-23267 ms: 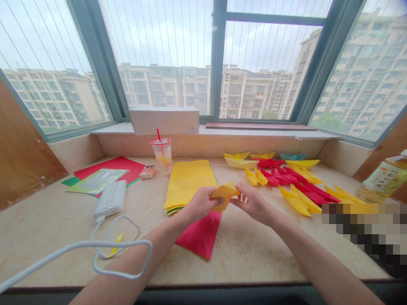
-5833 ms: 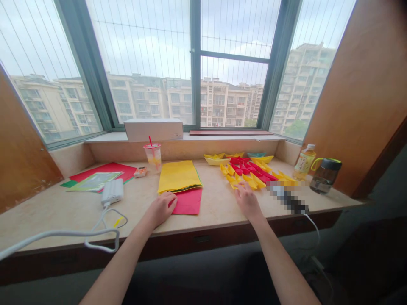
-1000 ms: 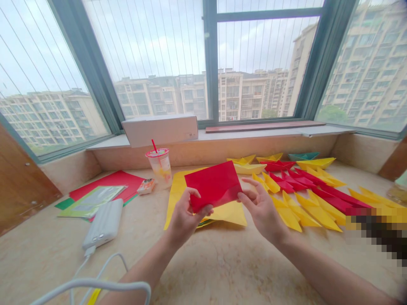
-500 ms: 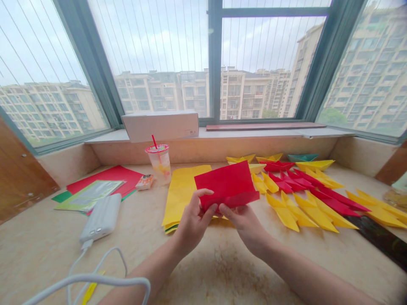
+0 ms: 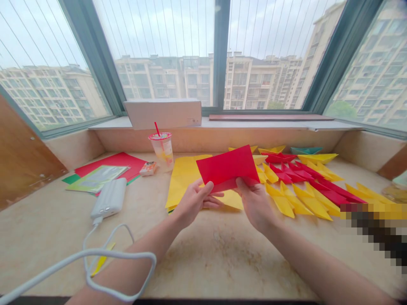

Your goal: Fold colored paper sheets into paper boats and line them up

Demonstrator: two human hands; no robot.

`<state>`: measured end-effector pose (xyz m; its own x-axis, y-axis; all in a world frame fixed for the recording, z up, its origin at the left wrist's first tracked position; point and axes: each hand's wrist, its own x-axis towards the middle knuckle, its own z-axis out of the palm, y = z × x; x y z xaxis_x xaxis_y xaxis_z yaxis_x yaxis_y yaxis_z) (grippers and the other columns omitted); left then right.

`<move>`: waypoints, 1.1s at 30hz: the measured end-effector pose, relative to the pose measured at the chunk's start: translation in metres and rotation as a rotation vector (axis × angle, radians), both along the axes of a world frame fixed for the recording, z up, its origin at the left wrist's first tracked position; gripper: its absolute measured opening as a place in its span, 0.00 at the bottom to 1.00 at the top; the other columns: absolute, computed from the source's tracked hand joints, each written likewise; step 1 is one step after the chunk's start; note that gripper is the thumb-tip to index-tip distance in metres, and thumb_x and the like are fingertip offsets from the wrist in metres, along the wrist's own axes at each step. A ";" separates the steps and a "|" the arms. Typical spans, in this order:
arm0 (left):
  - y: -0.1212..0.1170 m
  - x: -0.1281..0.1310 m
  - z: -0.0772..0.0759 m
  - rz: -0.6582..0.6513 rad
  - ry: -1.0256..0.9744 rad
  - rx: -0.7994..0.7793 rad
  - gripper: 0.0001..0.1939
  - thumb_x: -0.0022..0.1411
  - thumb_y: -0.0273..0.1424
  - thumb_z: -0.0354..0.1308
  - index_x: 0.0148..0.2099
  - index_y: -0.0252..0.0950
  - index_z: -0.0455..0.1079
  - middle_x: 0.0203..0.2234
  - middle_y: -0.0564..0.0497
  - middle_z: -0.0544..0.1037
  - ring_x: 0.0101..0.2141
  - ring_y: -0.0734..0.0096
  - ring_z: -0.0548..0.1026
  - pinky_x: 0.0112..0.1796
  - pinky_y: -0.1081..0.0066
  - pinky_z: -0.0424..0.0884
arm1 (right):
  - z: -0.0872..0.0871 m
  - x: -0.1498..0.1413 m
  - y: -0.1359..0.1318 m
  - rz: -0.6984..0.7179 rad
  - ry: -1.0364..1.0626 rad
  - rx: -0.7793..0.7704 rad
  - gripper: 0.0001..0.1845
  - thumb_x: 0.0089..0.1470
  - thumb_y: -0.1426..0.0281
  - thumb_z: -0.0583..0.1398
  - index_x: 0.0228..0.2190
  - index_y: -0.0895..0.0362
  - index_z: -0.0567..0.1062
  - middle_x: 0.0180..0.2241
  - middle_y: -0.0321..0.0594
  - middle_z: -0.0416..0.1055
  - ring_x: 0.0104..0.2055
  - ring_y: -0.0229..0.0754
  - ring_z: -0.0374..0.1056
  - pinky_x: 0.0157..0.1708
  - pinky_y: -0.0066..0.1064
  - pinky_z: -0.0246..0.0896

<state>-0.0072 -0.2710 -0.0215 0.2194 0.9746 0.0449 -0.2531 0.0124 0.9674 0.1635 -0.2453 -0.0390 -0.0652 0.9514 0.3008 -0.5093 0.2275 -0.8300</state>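
A folded sheet of red paper (image 5: 227, 166) is held up in front of me, tilted so its right side stands higher at the top. My left hand (image 5: 199, 200) grips its lower left corner, thumb in front and fingers behind. My right hand (image 5: 254, 201) pinches the lower right part, its thumb on the front face. Behind and below lies a stack of yellow paper (image 5: 182, 178), partly hidden by the hands. To the right sit several folded yellow paper shapes (image 5: 284, 199) and red ones (image 5: 291, 171).
A lidded cup with a red straw (image 5: 161, 148) stands behind, beside a small orange-and-white packet (image 5: 148, 168). At left are a white power bank (image 5: 110, 197) with a white cable (image 5: 121, 253) and red sheets (image 5: 111, 163). A white box (image 5: 163, 113) rests on the sill.
The flap along the paper's lower edge now lies flatter. My left thumb has moved to the lower left corner, and my right hand has shifted up and right. The view has tilted down.
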 end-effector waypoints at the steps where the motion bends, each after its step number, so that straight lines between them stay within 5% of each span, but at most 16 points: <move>1: 0.001 0.000 -0.002 -0.021 0.025 -0.029 0.30 0.57 0.51 0.63 0.46 0.27 0.71 0.32 0.39 0.82 0.27 0.64 0.81 0.29 0.70 0.76 | 0.000 0.000 0.000 0.002 -0.003 0.001 0.19 0.51 0.59 0.67 0.45 0.51 0.79 0.46 0.40 0.79 0.51 0.53 0.71 0.50 0.44 0.65; 4: 0.002 0.002 -0.006 -0.020 0.080 -0.048 0.29 0.55 0.53 0.63 0.34 0.26 0.74 0.27 0.40 0.81 0.23 0.66 0.79 0.27 0.71 0.75 | -0.003 -0.001 0.000 0.029 -0.017 -0.004 0.16 0.51 0.59 0.67 0.42 0.52 0.80 0.45 0.41 0.79 0.51 0.52 0.71 0.51 0.44 0.65; 17: 0.006 -0.001 -0.006 0.018 0.105 -0.008 0.26 0.50 0.45 0.71 0.42 0.29 0.74 0.30 0.45 0.82 0.30 0.65 0.81 0.34 0.70 0.77 | 0.006 0.008 0.003 0.057 -0.002 0.006 0.21 0.59 0.54 0.60 0.48 0.51 0.77 0.46 0.42 0.79 0.49 0.50 0.73 0.49 0.43 0.68; 24: 0.001 -0.003 -0.010 -0.175 0.089 -0.093 0.27 0.59 0.50 0.62 0.46 0.29 0.71 0.29 0.41 0.82 0.23 0.64 0.80 0.25 0.70 0.74 | 0.001 0.010 0.005 0.051 0.015 0.047 0.18 0.59 0.55 0.61 0.47 0.49 0.77 0.50 0.39 0.77 0.53 0.49 0.70 0.52 0.43 0.65; 29: 0.005 0.001 -0.015 -0.079 0.081 -0.038 0.26 0.55 0.50 0.64 0.35 0.28 0.73 0.26 0.41 0.81 0.21 0.67 0.78 0.24 0.72 0.72 | 0.006 0.007 0.000 0.082 -0.024 0.007 0.17 0.57 0.57 0.63 0.46 0.50 0.77 0.46 0.42 0.78 0.51 0.50 0.71 0.52 0.44 0.64; 33: 0.006 0.002 -0.015 -0.075 0.057 -0.025 0.26 0.53 0.48 0.67 0.43 0.30 0.73 0.34 0.40 0.82 0.23 0.67 0.79 0.25 0.71 0.73 | 0.009 0.004 -0.008 0.189 -0.078 0.036 0.17 0.54 0.61 0.66 0.45 0.52 0.77 0.45 0.41 0.78 0.50 0.50 0.71 0.54 0.44 0.62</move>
